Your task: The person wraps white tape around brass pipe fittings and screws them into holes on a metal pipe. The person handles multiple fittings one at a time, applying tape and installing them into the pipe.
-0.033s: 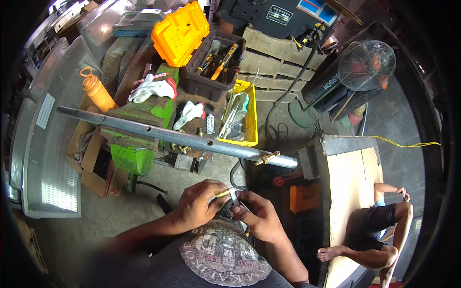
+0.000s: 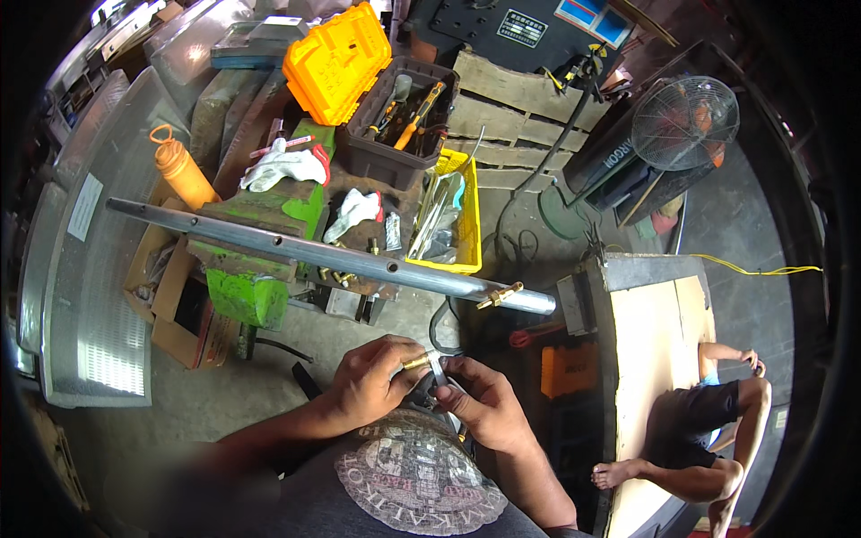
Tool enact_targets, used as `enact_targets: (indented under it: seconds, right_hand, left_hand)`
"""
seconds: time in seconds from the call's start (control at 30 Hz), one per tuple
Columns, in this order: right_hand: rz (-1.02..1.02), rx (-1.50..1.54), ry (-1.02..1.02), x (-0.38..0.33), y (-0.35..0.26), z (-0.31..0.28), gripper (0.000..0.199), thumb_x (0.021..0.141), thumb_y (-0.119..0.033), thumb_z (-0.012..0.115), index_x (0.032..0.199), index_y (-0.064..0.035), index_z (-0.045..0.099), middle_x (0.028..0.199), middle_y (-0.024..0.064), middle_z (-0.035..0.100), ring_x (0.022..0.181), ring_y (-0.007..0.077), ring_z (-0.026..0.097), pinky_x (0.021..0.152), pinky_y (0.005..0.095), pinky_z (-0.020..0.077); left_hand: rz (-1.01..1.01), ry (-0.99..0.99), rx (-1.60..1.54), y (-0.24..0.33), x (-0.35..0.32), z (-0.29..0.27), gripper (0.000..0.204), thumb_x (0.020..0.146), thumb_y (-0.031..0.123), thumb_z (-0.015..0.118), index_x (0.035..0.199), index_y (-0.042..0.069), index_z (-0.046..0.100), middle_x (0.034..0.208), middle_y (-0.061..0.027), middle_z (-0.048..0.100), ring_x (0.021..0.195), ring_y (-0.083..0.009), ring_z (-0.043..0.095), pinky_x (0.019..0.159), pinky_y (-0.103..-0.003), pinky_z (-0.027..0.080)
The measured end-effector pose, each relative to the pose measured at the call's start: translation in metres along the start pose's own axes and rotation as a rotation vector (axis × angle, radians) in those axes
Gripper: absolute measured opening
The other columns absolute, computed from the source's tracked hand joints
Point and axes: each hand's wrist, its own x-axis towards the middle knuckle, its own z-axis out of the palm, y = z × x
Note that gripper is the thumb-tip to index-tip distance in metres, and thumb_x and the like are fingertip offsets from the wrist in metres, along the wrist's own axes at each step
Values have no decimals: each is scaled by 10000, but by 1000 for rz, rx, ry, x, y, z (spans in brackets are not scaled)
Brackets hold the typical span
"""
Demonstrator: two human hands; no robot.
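Observation:
Just in front of my shirt, my left hand [image 2: 377,381] pinches a small brass fitting [image 2: 415,362] between thumb and fingers. Against the fitting's right end lies a narrow whitish strip [image 2: 438,368], which looks like thread tape. My right hand [image 2: 484,403] grips the strip's lower end between thumb and fingers. Beyond both hands a long steel pipe [image 2: 359,261] with holes along it is held across a green vise [image 2: 256,282]. Another brass fitting [image 2: 500,296] sits in the pipe near its right end. Several loose brass fittings [image 2: 336,276] lie behind the pipe.
White gloves [image 2: 285,168], a brown toolbox [image 2: 390,157] with its yellow lid raised, and a yellow basket [image 2: 466,242] stand behind the pipe. An orange bottle [image 2: 184,175] is at left. On the right, a person's bare legs [image 2: 691,475] rest on a board-topped bench [image 2: 646,332].

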Motion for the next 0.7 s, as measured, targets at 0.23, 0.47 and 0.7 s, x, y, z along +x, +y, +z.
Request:
enact_targets:
  seconds: [0.23,0.47,0.7]
  right_hand:
    - [37,201,-42,0,0,-1,315,1008,-97,615,1290,29,551,1071,37,627,965,103,591,831,279,519]
    - [-20,171,39,2,1,0,248,1028,-134,593,1230,9,576,1061,37,631,963,114,597,815,305,544]
    - [-31,100,46,1,4,-1,277,1025,-144,612,1244,21,578,1076,40,639,957,108,596,827,281,522]
  left_hand:
    - [205,54,115,-1,12,0,366,745,36,823,1089,49,701,1003,-93,715,860,-261,724,738,-356,607]
    - [217,33,147,-8,9,0,444,729,19,825,1156,70,714,981,-86,714,815,-245,724,722,-329,607]
    - [-10,13,-203,1,0,10,364,862,83,780,1211,33,692,1029,-150,744,910,-255,747,778,-334,602]
